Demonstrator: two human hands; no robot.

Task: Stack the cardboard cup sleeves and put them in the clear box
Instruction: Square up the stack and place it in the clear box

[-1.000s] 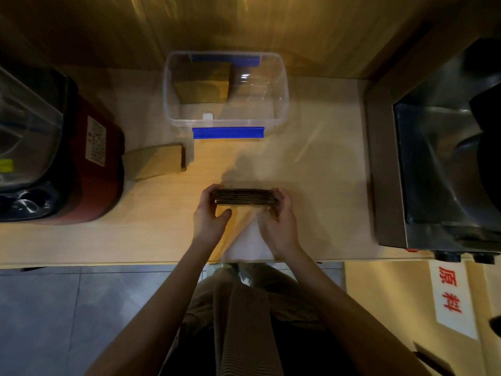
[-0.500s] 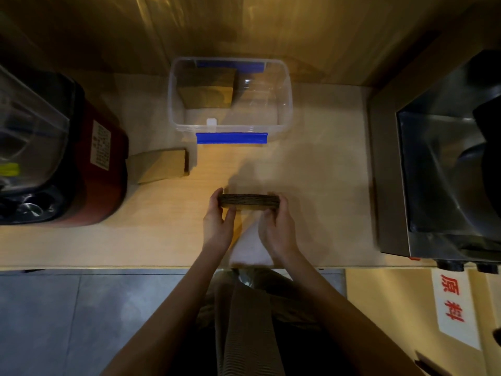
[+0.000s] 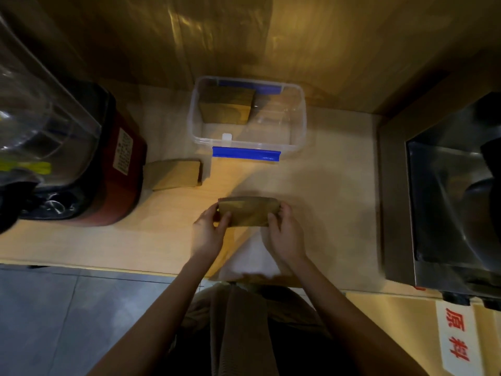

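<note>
A stack of brown cardboard cup sleeves (image 3: pixel 248 212) is held between both hands just above the counter, its flat face turned up toward me. My left hand (image 3: pixel 207 234) grips its left end and my right hand (image 3: pixel 284 234) grips its right end. The clear box (image 3: pixel 298 123) with blue clips stands farther back on the counter and holds another bundle of sleeves (image 3: pixel 226 107) in its left half. A separate pile of sleeves (image 3: pixel 173 174) lies flat on the counter to the left of the box.
A red-based machine with a clear container (image 3: pixel 81 156) fills the left of the counter. A steel appliance (image 3: pixel 444 202) stands at the right. A wooden wall (image 3: pixel 244 36) rises behind the box. The counter's front edge (image 3: pixel 108 267) runs below my wrists.
The held stack has tipped from edge-on to showing its flat face. Both hands stay at its ends, in about the same spot on the counter.
</note>
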